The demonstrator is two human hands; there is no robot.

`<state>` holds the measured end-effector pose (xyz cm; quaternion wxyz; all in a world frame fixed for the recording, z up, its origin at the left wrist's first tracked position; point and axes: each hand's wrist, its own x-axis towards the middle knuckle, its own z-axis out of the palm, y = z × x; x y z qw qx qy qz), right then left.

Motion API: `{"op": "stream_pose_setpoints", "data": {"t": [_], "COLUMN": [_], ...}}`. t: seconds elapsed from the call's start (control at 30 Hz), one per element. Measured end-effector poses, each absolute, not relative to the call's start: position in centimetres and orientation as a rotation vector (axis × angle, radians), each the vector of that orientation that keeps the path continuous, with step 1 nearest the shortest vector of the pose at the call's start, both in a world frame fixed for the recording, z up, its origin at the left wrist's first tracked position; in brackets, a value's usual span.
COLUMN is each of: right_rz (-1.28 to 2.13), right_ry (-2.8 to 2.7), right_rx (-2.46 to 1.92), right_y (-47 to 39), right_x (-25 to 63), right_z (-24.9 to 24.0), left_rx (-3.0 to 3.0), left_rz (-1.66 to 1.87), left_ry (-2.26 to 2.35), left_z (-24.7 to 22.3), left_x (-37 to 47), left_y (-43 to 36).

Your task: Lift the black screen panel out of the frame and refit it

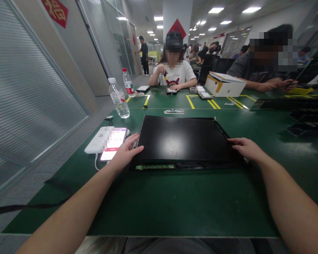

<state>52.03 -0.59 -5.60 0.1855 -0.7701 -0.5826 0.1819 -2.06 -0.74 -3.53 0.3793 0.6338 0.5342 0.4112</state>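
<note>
Left hand (129,149) grips panel (180,138) edge, fingertips partly hidden; right hand (246,148) pinches opposite edge (seemingly). Green board (155,167) mostly covered, rest unclear.

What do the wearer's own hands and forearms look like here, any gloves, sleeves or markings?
The left hand and right hand are bare, without gloves. Both forearms are uncovered as far as the picture shows. I see no watch, bracelet, cable or marking on either.
</note>
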Motion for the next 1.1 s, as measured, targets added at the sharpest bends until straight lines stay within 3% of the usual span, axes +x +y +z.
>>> {"op": "stream_pose_setpoints", "data": {"t": [0.57, 1.1], "right_rz": [0.577, 0.53], "right_ry": [-1.593, -1.628], "right_rx": [-2.115, -2.07], "right_y": [-1.1, -0.9], "right_x": [51.6, 52.1], "right_z": [-4.9, -5.5], "left_rx": [1.959, 1.998], "left_rz": [0.722, 0.738], "left_ry": [1.591, 1.579], "left_z": [-4.5, -5.1], "left_x": [-2.7, -2.6], "left_y": [-0.2, 0.2]}}
